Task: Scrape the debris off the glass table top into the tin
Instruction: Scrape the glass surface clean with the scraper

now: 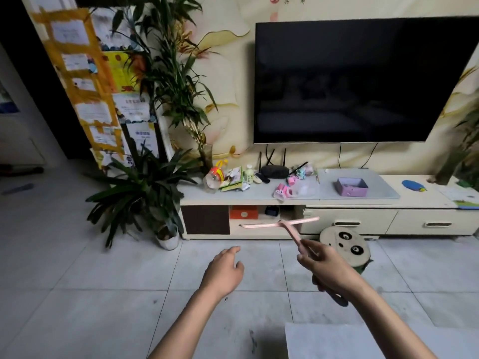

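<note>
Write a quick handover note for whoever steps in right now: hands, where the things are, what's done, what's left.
Right hand: grips the pink squeegee by its handle, blade in the air, short of the TV stand.
Left hand: open, holds nothing.
Purple tin: sits open on the glass top; clutter lies further left.
Done: squeegee in hand.
Left: all the scraping into the tin. Debris is too small to see from here.
</note>
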A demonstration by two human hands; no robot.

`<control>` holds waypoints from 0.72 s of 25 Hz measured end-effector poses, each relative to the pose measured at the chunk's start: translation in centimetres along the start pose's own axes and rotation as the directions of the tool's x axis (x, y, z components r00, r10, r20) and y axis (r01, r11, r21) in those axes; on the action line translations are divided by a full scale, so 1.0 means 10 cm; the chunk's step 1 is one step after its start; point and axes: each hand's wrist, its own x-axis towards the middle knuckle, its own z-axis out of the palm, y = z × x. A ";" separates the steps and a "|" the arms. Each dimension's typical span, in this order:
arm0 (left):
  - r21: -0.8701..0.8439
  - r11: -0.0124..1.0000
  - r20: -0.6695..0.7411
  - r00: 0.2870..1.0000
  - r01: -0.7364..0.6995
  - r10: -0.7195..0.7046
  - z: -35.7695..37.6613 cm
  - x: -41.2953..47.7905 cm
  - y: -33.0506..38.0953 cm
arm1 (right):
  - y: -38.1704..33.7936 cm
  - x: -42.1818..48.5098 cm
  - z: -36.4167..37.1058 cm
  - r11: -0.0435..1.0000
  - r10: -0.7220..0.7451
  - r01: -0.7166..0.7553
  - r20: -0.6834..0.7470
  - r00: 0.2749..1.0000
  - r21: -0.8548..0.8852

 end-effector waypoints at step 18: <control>0.003 0.947 0.244 0.919 -0.320 0.309 0.41 4.58 1.03 | -0.05 3.37 -1.00 0.978 0.188 -0.146 -0.338 0.922 0.147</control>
